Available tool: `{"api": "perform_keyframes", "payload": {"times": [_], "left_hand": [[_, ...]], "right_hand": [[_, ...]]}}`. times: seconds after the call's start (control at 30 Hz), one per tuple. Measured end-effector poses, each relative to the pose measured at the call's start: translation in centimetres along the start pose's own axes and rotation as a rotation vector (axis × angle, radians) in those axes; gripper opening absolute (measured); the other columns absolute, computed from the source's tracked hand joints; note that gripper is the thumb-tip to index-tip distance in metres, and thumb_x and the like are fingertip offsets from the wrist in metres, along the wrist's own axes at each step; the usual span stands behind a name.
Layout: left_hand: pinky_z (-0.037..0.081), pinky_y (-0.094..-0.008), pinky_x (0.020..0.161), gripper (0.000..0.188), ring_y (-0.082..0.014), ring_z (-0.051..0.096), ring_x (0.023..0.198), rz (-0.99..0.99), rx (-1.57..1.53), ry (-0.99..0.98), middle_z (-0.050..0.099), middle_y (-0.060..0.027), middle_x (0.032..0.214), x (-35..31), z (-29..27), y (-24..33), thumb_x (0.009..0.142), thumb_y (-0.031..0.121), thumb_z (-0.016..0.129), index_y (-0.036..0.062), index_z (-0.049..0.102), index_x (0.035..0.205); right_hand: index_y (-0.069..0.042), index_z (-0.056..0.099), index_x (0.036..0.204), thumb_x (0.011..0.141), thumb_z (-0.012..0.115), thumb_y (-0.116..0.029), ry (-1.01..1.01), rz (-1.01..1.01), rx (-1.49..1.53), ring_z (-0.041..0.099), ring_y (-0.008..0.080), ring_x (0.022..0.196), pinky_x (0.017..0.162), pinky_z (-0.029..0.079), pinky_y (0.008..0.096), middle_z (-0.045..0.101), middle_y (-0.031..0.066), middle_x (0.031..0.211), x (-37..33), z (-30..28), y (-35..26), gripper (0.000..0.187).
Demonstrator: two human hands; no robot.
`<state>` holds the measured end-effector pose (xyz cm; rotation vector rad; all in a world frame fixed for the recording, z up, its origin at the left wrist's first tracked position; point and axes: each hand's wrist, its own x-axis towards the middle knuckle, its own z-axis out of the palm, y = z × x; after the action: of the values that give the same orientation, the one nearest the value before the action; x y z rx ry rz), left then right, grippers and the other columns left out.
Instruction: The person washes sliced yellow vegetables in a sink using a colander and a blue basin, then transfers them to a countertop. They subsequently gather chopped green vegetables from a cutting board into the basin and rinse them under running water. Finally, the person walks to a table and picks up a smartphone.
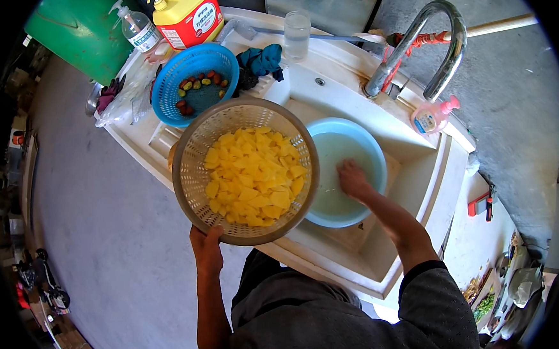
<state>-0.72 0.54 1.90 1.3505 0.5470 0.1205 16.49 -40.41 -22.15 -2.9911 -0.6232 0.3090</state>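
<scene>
Grey floor [111, 209] spread on our left side, and before us stood a white sink [415, 158], joined with a counter [337, 63]. With our left hand [207, 250] we grasped the rim of a brownish colander [194, 163] at its near side. Inside the colander lay many yellow pieces [254, 176], cut small and heaped together. Seen from above, it covered the left edge of a light blue basin [383, 168], which stood in the sink; whether the colander also leaned on something, we could not tell. Our right hand [354, 179] was dipped in the cloudy water [332, 149] of this basin, and we could not tell if its fingers were closed on something. On the counter, to the left, we had a blue basket [163, 90] with small red and green fruits [198, 85]. Behind it stood a yellow jug [187, 12], and just beside it lay a dark teal cloth [261, 59], near a clear cup [296, 38].
</scene>
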Motion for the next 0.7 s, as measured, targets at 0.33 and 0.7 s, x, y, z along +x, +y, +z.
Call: {"api": "perform_keyframes", "payload": {"times": [0.33,0.7], "left_hand": [[0.05,-0.0313,0.091,0.048,-0.0202,0.061,0.104,0.004,0.011,0.021,0.06,-0.0147,0.119,0.0,-0.1,-0.2,0.082,0.003,0.057,-0.0104,0.047,0.128],[0.051,-0.0306,0.088,0.048,-0.0201,0.061,0.103,0.015,-0.008,0.005,0.06,-0.0151,0.119,-0.2,-0.3,-0.4,0.083,0.003,0.057,-0.0108,0.048,0.128]], "right_hand": [[0.004,0.066,0.107,0.084,0.059,-0.004,-0.474,-0.038,-0.018,0.065,0.0417,0.104,0.088,0.055,0.0466,0.066,0.0229,0.115,-4.1,-4.1,-3.9,0.026],[-0.002,0.07,0.092,0.083,0.059,-0.011,-0.689,-0.024,0.647,0.067,0.0315,0.085,0.076,0.052,0.0403,0.069,0.0163,0.087,-4.3,-9.3,-5.4,0.017]]}}
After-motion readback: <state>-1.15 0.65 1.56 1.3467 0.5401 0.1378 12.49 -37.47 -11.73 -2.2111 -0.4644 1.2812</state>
